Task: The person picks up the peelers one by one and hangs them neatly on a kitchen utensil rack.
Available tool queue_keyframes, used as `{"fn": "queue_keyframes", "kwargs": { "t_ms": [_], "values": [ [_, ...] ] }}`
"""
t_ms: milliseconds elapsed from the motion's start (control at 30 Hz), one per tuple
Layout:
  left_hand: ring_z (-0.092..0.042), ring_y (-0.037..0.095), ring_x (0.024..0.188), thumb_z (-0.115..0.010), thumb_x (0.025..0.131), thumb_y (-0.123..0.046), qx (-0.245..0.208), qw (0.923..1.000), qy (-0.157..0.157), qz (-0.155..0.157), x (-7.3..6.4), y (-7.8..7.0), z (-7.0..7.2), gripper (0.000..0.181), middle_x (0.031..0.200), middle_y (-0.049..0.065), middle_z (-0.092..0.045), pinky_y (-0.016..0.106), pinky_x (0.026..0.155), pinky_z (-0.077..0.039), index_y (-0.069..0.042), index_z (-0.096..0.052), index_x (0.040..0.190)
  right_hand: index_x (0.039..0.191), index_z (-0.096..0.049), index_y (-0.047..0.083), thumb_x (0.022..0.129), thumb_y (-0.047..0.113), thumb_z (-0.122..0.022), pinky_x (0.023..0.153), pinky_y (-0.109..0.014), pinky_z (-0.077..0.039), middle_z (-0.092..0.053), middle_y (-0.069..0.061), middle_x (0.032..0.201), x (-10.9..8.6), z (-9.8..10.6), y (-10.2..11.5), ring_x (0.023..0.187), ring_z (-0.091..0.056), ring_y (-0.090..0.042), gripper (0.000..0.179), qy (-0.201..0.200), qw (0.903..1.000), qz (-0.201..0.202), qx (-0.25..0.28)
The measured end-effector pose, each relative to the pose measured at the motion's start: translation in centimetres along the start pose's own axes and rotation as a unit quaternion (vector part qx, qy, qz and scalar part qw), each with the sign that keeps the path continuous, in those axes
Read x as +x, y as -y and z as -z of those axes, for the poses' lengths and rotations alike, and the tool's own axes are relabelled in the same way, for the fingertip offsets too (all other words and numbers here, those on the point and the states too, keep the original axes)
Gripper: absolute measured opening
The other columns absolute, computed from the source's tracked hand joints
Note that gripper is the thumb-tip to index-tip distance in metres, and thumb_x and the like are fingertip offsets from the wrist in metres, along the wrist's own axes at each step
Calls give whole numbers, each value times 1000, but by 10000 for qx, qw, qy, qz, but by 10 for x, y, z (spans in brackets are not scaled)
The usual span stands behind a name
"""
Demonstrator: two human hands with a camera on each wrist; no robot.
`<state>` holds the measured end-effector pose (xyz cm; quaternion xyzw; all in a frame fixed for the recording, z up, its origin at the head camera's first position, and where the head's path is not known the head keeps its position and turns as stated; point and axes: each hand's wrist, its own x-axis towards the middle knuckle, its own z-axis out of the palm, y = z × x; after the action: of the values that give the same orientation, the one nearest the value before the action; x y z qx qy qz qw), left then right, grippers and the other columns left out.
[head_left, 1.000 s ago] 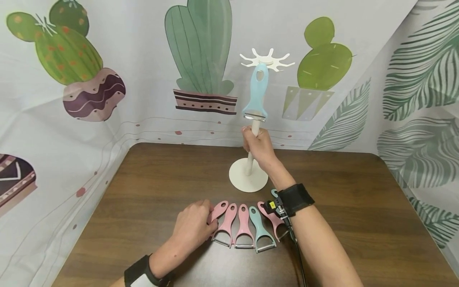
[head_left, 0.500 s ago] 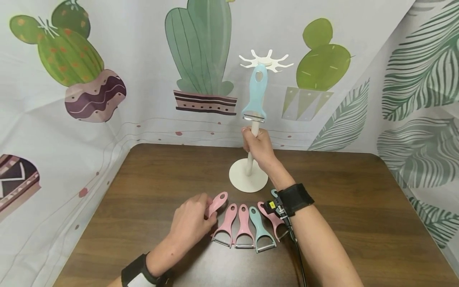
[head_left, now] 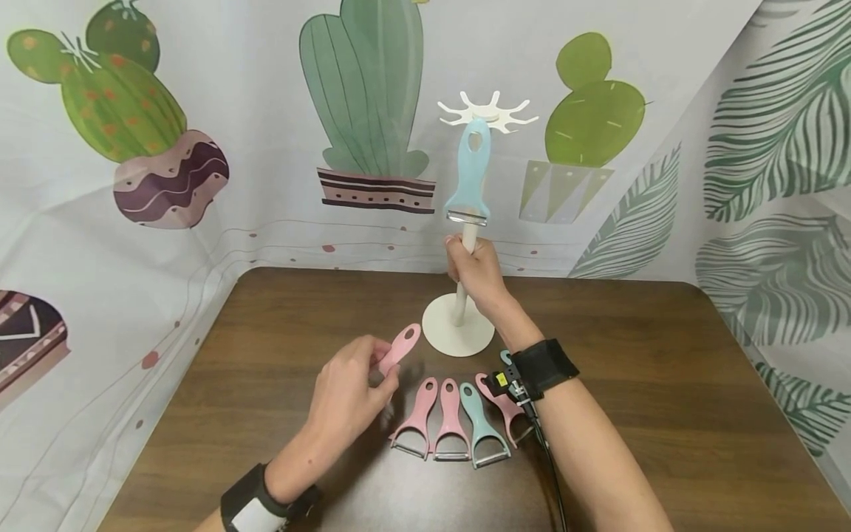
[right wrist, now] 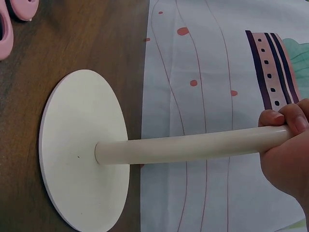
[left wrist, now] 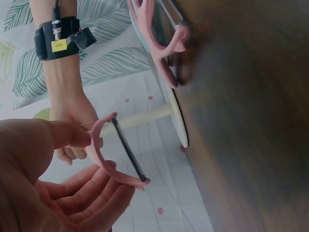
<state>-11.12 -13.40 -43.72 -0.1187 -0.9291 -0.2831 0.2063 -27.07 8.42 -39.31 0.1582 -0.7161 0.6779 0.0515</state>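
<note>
My left hand (head_left: pixel 347 391) pinches a pink peeler (head_left: pixel 402 347) between thumb and fingers, lifted off the table with its looped handle end pointing up and right. In the left wrist view the peeler's forked head (left wrist: pixel 104 162) and its blade show beyond the thumb. My right hand (head_left: pixel 480 272) grips the post of a white stand (head_left: pixel 449 334) below its top. That stand has a round base on the table and a ring of white hooks (head_left: pixel 487 112) on top. A light blue peeler (head_left: pixel 470 170) hangs from one hook, blade down, facing me.
Near the front of the brown table (head_left: pixel 299 318) lie two pink peelers (head_left: pixel 420 410) side by side, then a teal peeler (head_left: pixel 480 421). Another pink peeler (head_left: pixel 504 406) and a blue handle are partly under my right forearm. A cactus-print cloth (head_left: pixel 266 185) backs the table.
My left hand has raised the pink peeler from the left end of the row, moving it up toward the stand's base. My right hand has kept its grip on the post.
</note>
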Motion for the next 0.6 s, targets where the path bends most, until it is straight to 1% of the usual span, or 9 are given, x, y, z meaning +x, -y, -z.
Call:
{"fn": "queue_keyframes", "kwargs": {
  "t_ms": [100,300,467,600],
  "values": [
    [-67,15,76,-86,84,-17,-219,9996,-156,-53,4,-3,2,25,89,-5,-70,37,68,-54,-13,-72,104,61,-46,13,110,24,-49,60,-32,-35,-41,3,52,0,0,0,53,-39,-18,51,-11,10000,5,0],
    [-71,12,83,-84,87,-20,-542,9969,-518,-218,17,-9,5,24,95,-7,-71,36,74,-58,-14,-72,107,60,-45,13,111,24,-49,58,-31,-33,-40,3,52,0,-1,2,52,-37,-17,52,-48,10000,-26,-1],
    [-73,11,87,-81,91,-20,-862,9939,-630,-265,28,-15,10,24,101,-6,-72,36,81,-60,-13,-71,111,60,-45,12,111,24,-49,58,-31,-34,-40,3,52,0,-2,1,53,-38,-18,52,-61,10000,21,-8],
    [-73,12,90,-80,92,-18,-1099,9908,-712,-342,37,-20,15,25,103,-4,-73,33,85,-60,-12,-71,114,59,-45,12,110,23,-49,57,-30,-33,-40,2,52,0,-2,-1,53,-38,-18,52,-82,9999,132,12]
  ]
}}
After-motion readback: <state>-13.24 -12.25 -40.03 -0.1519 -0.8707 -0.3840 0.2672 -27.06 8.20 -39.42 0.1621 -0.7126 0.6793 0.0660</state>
